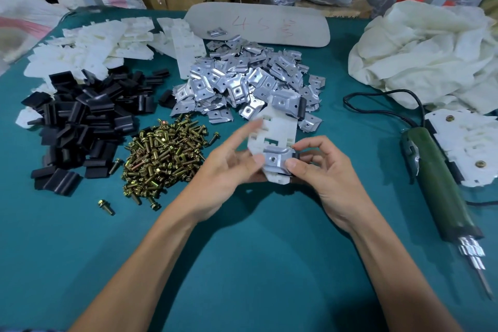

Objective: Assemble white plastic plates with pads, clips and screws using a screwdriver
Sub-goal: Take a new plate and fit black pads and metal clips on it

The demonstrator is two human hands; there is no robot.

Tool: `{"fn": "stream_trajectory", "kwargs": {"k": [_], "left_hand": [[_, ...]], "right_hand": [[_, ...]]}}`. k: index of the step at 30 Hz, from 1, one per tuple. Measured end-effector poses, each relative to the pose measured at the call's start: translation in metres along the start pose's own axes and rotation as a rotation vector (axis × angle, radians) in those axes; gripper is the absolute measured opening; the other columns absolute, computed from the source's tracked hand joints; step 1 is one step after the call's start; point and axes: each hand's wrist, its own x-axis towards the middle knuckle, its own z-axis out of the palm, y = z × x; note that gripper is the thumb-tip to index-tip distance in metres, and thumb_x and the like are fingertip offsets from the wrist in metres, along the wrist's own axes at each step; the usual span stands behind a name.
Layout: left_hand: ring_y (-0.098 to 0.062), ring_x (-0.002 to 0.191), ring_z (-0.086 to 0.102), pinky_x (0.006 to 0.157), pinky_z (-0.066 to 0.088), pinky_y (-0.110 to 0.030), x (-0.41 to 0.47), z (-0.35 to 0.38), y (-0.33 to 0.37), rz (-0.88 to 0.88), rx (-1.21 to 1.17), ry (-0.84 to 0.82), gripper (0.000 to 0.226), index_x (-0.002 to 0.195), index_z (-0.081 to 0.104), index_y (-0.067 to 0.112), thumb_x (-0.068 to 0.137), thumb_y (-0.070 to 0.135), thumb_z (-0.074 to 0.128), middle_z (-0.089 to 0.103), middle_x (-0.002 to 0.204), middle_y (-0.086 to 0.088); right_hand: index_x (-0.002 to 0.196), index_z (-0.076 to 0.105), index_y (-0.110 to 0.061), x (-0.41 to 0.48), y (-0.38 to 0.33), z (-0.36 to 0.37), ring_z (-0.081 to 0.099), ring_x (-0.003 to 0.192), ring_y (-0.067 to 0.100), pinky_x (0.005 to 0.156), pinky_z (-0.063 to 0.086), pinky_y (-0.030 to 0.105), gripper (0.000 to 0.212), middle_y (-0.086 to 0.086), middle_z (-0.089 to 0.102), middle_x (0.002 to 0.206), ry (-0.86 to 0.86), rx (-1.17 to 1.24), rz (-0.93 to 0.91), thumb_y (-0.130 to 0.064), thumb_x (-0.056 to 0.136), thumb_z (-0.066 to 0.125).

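Observation:
A white plastic plate (275, 129) is held above the green table, with a metal clip and black pad at its far end (288, 102) and another metal clip (277, 160) at its near end. My right hand (320, 170) pinches the near clip and pad against the plate with thumb and fingers. My left hand (229, 167) supports the plate from the left, thumb on the clip, its index finger blurred and stretched out. A pile of brass screws (164, 148), a heap of black pads (83, 121) and a heap of metal clips (242, 81) lie beyond the hands. The green electric screwdriver (442, 197) lies at the right.
Loose white plates (91, 46) are stacked at the back left. Finished plates (466, 143) lie right of the screwdriver, below a bundle of white bags (431, 54). A beige oval board (258, 24) lies at the back. One screw (106, 207) lies alone at the front left.

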Motion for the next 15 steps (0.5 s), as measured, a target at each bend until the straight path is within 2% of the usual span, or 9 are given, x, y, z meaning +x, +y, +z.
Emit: {"fn": "stream_trajectory", "kwargs": {"k": [2,3,5,7,9,12,15], "left_hand": [[-0.027,0.1,0.072,0.083,0.059,-0.033,0.0039,-0.0015,0.0009,-0.052,-0.099,0.072,0.058,0.153,0.03,0.034,0.103,0.011,0.05,0.073,0.117,-0.015],[-0.024,0.093,0.074,0.078,0.059,-0.03,0.0049,-0.002,0.001,-0.084,-0.134,0.117,0.056,0.153,0.031,0.029,0.104,0.009,0.048,0.074,0.113,-0.014],[-0.022,0.084,0.074,0.072,0.06,-0.029,0.0055,-0.0034,-0.0001,-0.13,-0.197,0.17,0.046,0.149,0.04,0.015,0.104,0.005,0.046,0.076,0.108,-0.013],[-0.022,0.08,0.074,0.069,0.06,-0.029,0.0056,-0.0046,0.0002,-0.144,-0.264,0.19,0.039,0.141,0.048,0.011,0.103,0.002,0.046,0.075,0.106,-0.015],[-0.022,0.077,0.072,0.066,0.06,-0.029,0.0055,-0.0043,0.0006,-0.159,-0.294,0.224,0.035,0.136,0.052,0.01,0.102,-0.001,0.047,0.075,0.103,-0.018],[-0.018,0.07,0.068,0.062,0.06,-0.027,0.0057,-0.0011,-0.0016,-0.2,-0.313,0.3,0.029,0.129,0.054,0.002,0.101,-0.002,0.05,0.074,0.095,-0.017],[-0.017,0.067,0.067,0.059,0.059,-0.024,0.0071,0.002,-0.0019,-0.232,-0.356,0.354,0.024,0.124,0.053,-0.004,0.1,-0.001,0.052,0.074,0.09,-0.017]], "right_hand": [[0.096,0.071,-0.021,0.0004,0.0003,0.001,0.068,0.07,0.017,0.067,0.058,0.026,0.025,0.005,0.072,0.08,0.002,0.028,0.011,-0.019,0.073,0.081],[0.1,0.07,-0.021,0.0005,0.0002,0.0006,0.067,0.068,0.02,0.069,0.058,0.028,0.028,0.007,0.072,0.082,-0.009,0.031,0.013,-0.02,0.074,0.08],[0.112,0.069,-0.017,-0.0003,-0.0006,-0.002,0.067,0.07,0.021,0.073,0.058,0.029,0.038,0.007,0.073,0.088,-0.059,0.029,0.018,-0.018,0.075,0.08],[0.12,0.068,-0.016,-0.002,-0.0015,-0.0045,0.07,0.08,0.019,0.079,0.057,0.026,0.048,0.006,0.074,0.097,-0.106,0.001,0.013,-0.013,0.075,0.081],[0.121,0.07,-0.019,-0.0034,-0.0018,-0.0045,0.071,0.091,0.014,0.083,0.056,0.023,0.052,0.003,0.076,0.103,-0.101,-0.043,-0.021,-0.012,0.071,0.084],[0.117,0.07,-0.021,-0.0046,-0.0015,0.0005,0.071,0.092,0.01,0.084,0.055,0.019,0.053,-0.002,0.078,0.104,-0.062,-0.107,-0.086,-0.013,0.067,0.085],[0.116,0.07,-0.02,-0.0052,0.0003,0.0047,0.071,0.094,0.013,0.086,0.056,0.021,0.053,-0.001,0.078,0.107,-0.029,-0.13,-0.122,-0.015,0.065,0.087]]}}
